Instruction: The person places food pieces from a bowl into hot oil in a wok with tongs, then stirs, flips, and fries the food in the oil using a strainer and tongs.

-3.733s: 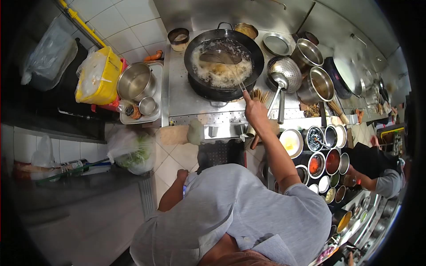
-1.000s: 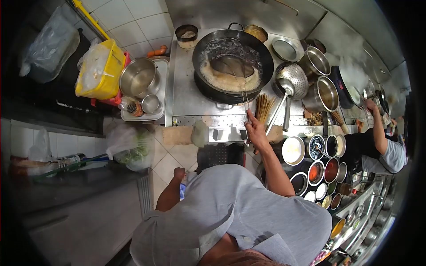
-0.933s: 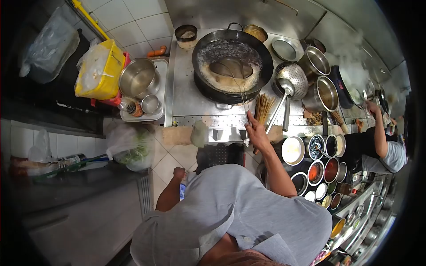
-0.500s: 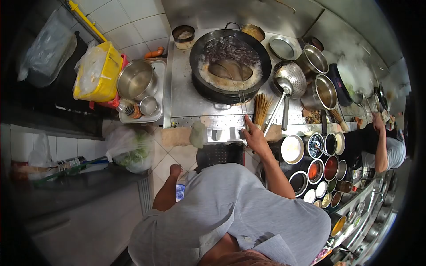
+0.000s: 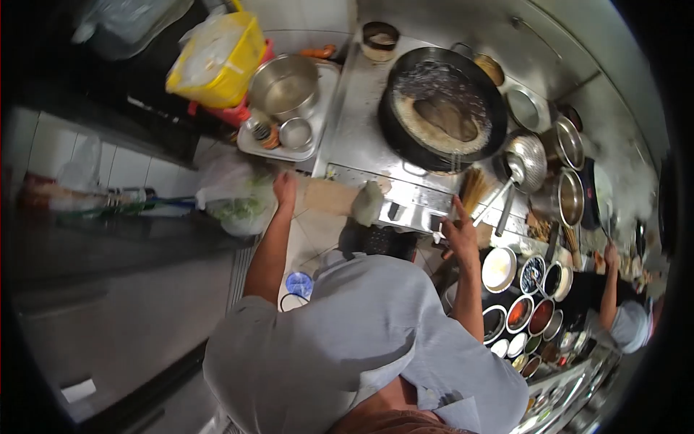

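A large black wok (image 5: 385,119) of bubbling, frothy dark oil sits on the steel stove. In it rests a round wire-mesh skimmer (image 5: 452,119), its thin handle crossing the near rim. My right hand (image 5: 460,231) is closed around the end of that handle, index finger stretched along it. Just beyond this hand is a bamboo brush (image 5: 474,189). My left hand (image 5: 285,186) reaches forward near the front of a metal tray (image 5: 325,94); blur hides its fingers. On the tray stand a steel pot (image 5: 284,87), a small steel cup (image 5: 296,134) and a bottle (image 5: 262,132).
A perforated ladle (image 5: 525,160) and pots (image 5: 561,197) stand right of the wok. Several seasoning bowls (image 5: 499,269) line my right side. A yellow basket (image 5: 225,61) and bagged greens (image 5: 235,199) are at left. Another person (image 5: 623,315) works at far right, amid steam.
My left hand has moved forward from beside my body towards the tray. The view has turned, shifting the stove to the right. My right hand keeps hold of the skimmer.
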`<state>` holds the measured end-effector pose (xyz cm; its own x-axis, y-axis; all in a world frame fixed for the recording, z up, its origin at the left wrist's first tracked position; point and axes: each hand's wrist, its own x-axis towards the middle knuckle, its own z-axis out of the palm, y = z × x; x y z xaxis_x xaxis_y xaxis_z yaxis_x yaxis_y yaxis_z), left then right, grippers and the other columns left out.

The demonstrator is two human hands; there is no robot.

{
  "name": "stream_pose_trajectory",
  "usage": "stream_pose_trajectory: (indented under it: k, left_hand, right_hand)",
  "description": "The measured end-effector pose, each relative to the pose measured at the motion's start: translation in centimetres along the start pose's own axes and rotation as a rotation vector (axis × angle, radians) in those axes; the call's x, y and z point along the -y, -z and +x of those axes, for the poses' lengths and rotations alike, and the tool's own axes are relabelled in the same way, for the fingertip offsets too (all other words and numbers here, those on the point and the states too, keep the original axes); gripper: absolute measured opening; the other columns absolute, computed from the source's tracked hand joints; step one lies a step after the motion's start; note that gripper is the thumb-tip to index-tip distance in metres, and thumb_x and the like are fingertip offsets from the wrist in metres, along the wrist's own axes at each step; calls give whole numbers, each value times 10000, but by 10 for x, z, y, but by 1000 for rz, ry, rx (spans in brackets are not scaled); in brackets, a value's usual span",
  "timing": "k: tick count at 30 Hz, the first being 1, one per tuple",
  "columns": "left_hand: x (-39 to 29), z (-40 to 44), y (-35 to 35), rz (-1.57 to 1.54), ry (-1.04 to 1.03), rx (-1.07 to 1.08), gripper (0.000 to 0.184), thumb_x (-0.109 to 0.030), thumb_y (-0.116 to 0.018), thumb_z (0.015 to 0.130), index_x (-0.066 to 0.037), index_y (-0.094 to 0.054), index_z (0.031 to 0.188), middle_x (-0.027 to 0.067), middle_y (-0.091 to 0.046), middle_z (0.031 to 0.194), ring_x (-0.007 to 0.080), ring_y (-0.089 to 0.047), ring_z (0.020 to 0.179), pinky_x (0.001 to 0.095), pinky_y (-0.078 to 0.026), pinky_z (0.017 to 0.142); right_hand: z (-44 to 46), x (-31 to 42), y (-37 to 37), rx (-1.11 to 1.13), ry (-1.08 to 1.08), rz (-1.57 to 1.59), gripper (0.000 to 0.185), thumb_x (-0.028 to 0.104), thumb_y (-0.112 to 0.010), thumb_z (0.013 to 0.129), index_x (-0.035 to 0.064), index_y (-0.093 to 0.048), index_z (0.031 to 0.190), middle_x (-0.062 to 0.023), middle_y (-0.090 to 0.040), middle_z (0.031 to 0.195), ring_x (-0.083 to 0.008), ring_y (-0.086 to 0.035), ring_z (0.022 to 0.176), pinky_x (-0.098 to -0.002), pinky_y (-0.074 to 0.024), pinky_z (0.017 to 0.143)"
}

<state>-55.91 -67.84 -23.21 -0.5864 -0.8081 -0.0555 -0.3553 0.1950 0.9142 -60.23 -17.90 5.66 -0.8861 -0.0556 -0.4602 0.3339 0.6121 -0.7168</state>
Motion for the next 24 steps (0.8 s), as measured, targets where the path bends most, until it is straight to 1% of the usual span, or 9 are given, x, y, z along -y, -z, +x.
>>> stream_pose_trajectory:
  k: [1, 5, 7, 9, 13, 16, 19, 20, 24]
  left_hand:
    - [-23, 8, -4, -84, 96, 54, 362, -301, -513, 929, 17, -649, 823, 138, -676, 734, 234, -641, 653, 386, -497, 659]
    - [-53, 53, -28, -82, 253, 161, 373, -331, -545, 934, 27, -616, 856, 137, -675, 759, 211, -650, 632, 345, -524, 626]
    - [-51, 63, -36, 35, 261, 190, 435, -336, -517, 902, 60, -638, 768, 181, -678, 728, 267, -658, 607, 395, -526, 662]
    - [-67, 65, -52, -96, 510, 80, 447, -338, -526, 880, 81, -645, 781, 230, -682, 775, 349, -670, 671, 454, -533, 705]
    - [-109, 33, -62, 322, 181, -92, 431, -289, -500, 854, 116, -610, 952, 326, -643, 996, 475, -616, 969, 521, -482, 866]
    - [-108, 7, -74, 160, -34, 13, 375, -276, -503, 889, 91, -555, 952, 271, -619, 940, 428, -601, 870, 503, -467, 831]
    - [-126, -21, -90, 78, -87, 122, 321, -255, -521, 892, 63, -533, 935, 200, -604, 873, 347, -591, 758, 453, -479, 783]
    - [-142, -32, -91, -50, 6, 225, 296, -241, -530, 895, 49, -535, 956, 169, -603, 877, 296, -592, 745, 413, -486, 759]
    - [-160, -47, -96, -196, -33, 404, 226, -192, -534, 905, 17, -547, 988, 96, -595, 860, 179, -588, 722, 304, -485, 680]
  right_hand:
    - [-2, 6, -2, 5, 13, 72, 680, 112, -636, 912, 136, -326, 1516, -18, -575, 662, -81, -501, 568, -230, -414, 565]
    - [22, -37, -13, -104, 140, 25, 762, 145, -623, 922, 145, -190, 1549, -92, -638, 745, -150, -577, 568, -294, -499, 425]
    - [11, -10, -6, -100, -24, 31, 764, 226, -669, 878, 24, -279, 1503, -169, -686, 849, -226, -659, 692, -329, -508, 648]
    - [14, -11, -13, -167, 27, 14, 759, 307, -646, 898, 0, -289, 1493, -197, -665, 868, -218, -633, 650, -325, -505, 602]
    - [-1, 9, -5, -240, -173, 48, 768, 400, -638, 898, -3, -328, 1474, -217, -665, 903, -273, -646, 687, -389, -521, 637]
    - [2, -8, -6, -298, -192, 6, 692, 361, -627, 907, -4, -382, 1442, -245, -657, 1004, -322, -647, 860, -398, -508, 768]
    - [16, -49, -21, -424, 188, -73, 565, 236, -613, 928, -12, -437, 1405, -237, -635, 1141, -308, -596, 951, -359, -484, 821]
    - [23, -61, -28, -493, 392, -100, 558, 197, -609, 938, -20, -424, 1417, -198, -661, 1072, -207, -615, 750, -317, -517, 664]
    - [-9, 28, -29, -248, 64, 290, 575, 161, -613, 931, -92, -402, 1403, -215, -571, 1318, -239, -600, 1112, -309, -452, 967]
